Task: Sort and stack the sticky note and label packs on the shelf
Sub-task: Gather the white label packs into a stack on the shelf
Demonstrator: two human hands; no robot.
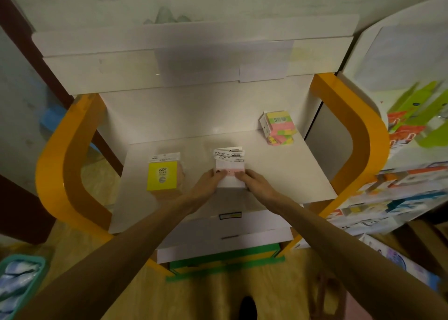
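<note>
On the white shelf a stack of white and pink label packs lies at the middle. My left hand grips its near left corner and my right hand grips its near right corner, thumbs on top. A yellow sticky note pack marked 2207 tops a stack at the left, just clear of my left hand. A stack of pink, green and yellow sticky note packs stands at the back right, far from both hands.
Orange side frames bound the shelf left and right. A white upper shelf overhangs the back. Another display rack with stationery stands at the right. A teal basket sits on the floor at lower left.
</note>
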